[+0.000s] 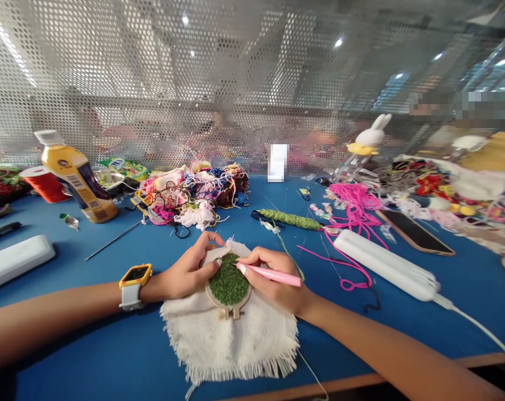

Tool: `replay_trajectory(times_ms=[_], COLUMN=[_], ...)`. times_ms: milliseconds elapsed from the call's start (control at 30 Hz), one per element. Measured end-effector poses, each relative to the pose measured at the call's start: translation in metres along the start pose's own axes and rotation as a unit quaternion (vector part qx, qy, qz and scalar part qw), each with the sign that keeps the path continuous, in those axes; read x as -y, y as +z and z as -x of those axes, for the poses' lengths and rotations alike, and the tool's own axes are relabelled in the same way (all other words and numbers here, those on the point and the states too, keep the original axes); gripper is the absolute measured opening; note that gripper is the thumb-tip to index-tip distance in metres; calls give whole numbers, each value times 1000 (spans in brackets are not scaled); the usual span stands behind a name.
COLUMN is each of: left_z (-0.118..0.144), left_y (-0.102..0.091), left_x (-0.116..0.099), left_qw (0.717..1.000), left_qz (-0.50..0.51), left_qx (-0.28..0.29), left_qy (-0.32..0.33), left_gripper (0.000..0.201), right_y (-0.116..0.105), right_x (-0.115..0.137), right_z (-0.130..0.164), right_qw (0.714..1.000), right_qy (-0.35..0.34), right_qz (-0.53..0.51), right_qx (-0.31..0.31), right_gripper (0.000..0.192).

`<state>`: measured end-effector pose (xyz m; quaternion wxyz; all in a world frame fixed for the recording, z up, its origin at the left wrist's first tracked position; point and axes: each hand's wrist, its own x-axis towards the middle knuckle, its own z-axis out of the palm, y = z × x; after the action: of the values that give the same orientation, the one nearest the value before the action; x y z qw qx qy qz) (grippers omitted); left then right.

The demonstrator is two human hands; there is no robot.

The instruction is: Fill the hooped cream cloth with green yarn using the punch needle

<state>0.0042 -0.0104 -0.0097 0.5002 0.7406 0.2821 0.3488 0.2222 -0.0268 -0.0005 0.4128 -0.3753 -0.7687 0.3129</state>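
Observation:
My left hand [196, 266] is closed on the upper left edge of a small embroidery hoop [232, 312], its thumb resting on the stitching. White fringed cloth [235, 348] is stretched in the hoop and spreads over the table toward me. Dense dark green looped stitching [228, 283] fills the hoop. In my right hand [277, 278] is a pink punch needle [277, 274], tilted, with its front end at the upper right of the stitching; its tip is hidden. A green yarn strand [292, 259] runs from a green yarn bundle [292, 219] down to the punch needle's back end.
Behind the hoop lies a heap of mixed yarn [197, 189], beside a drink bottle [77, 178] and a red spool [45, 184]. To the right are pink yarn [356, 206], a white device with a cable [386, 264] and a phone [417, 231]. A perforated screen [152, 72] stands behind.

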Motion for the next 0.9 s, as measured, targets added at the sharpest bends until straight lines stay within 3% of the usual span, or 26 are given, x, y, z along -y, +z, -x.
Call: replay_trajectory(times_ms=[200,533,700,900], left_z=[-1,-3,-4,-1], left_y=[0,1,0,0], left_x=[-6,-1,-1,0], left_qw=[1000,999,998,994], left_qz=[19,27,-38,-106], left_qx=[9,-16,-40,-26], left_qy=[-4,-23,-17,-2], left_gripper=[30,24,22,20], right_y=[-2,-8,-9,-8], right_x=[-7,-3,-3,4], right_z=[-3,-5,-7,-5], right_qw=[997,996,996,999], right_qy=[60,61,49,23], right_qz=[-54,-53,-47,-18], right_qx=[10,33,52,20], right_gripper=[18,25,24,17])
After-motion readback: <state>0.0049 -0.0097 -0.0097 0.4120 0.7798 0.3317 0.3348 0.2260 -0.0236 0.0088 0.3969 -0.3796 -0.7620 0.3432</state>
